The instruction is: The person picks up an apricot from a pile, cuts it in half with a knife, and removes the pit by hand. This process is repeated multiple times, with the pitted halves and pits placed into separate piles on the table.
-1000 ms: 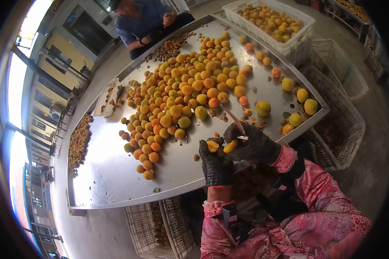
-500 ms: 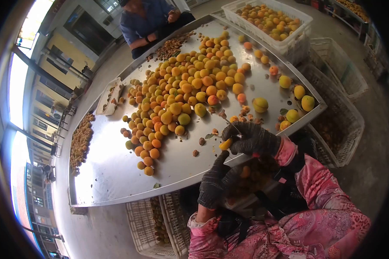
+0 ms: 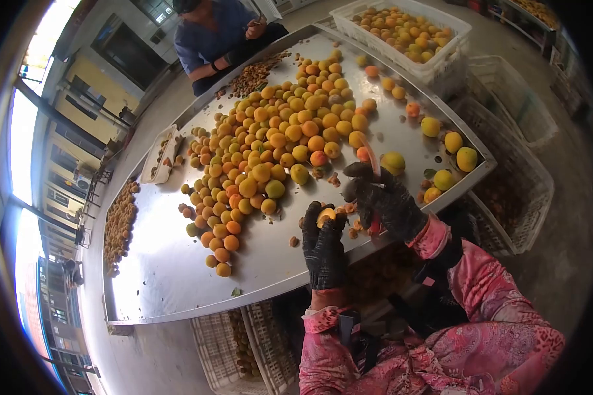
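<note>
Over the metal table (image 3: 178, 276), right hand (image 3: 394, 209) grips an indistinct tool (image 3: 373, 158), left hand (image 3: 324, 253) a half-hidden, yellow-orange cut fruit (image 3: 325, 214).

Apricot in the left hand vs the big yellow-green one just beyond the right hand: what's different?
- State: the held apricot is cut open; the yellow-green apricot looks whole.
- Pose: the held apricot sits in the gloved left hand; the yellow-green apricot rests on the metal table.
- Look: the held apricot shows orange-yellow flesh, the yellow-green apricot its skin.

Shared: both are partly yellow.
</note>
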`<action>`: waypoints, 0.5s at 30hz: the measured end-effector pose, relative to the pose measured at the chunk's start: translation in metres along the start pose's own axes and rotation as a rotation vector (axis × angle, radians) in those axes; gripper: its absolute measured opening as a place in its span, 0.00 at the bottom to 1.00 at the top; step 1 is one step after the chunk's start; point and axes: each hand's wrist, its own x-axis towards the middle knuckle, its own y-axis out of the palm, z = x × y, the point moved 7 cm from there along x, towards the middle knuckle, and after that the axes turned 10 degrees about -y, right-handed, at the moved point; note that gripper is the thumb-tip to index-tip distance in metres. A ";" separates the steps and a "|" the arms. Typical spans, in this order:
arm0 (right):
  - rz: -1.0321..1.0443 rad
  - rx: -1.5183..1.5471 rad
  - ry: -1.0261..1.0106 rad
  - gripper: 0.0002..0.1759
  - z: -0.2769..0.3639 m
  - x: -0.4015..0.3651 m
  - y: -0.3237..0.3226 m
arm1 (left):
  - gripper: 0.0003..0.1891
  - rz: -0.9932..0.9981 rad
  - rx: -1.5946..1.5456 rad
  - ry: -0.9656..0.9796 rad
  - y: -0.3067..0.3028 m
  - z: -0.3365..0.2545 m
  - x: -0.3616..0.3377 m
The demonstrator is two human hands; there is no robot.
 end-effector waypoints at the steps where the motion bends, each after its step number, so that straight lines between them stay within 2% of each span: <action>1: -0.043 -0.016 -0.074 0.17 0.009 0.005 -0.002 | 0.20 -0.010 -0.080 -0.072 -0.001 0.005 0.002; 3: -0.060 0.047 -0.136 0.18 0.014 0.012 -0.007 | 0.20 -0.018 -0.159 -0.149 -0.002 0.012 0.004; 5: -0.120 0.127 -0.248 0.18 0.019 0.016 -0.010 | 0.21 0.007 0.062 -0.007 0.002 0.005 0.004; 6: -0.122 0.125 -0.247 0.18 0.019 0.018 -0.008 | 0.21 0.008 0.061 -0.009 0.002 0.005 0.005; 8: -0.143 0.186 -0.306 0.17 0.026 0.020 -0.007 | 0.21 0.083 -0.100 -0.196 0.007 0.016 0.007; 12: -0.170 0.318 -0.326 0.15 0.028 0.029 -0.008 | 0.22 0.160 -0.158 -0.227 0.016 0.011 0.006; 15: -0.279 0.345 -0.348 0.15 0.026 0.033 -0.007 | 0.21 0.200 -0.118 -0.289 0.021 0.018 0.011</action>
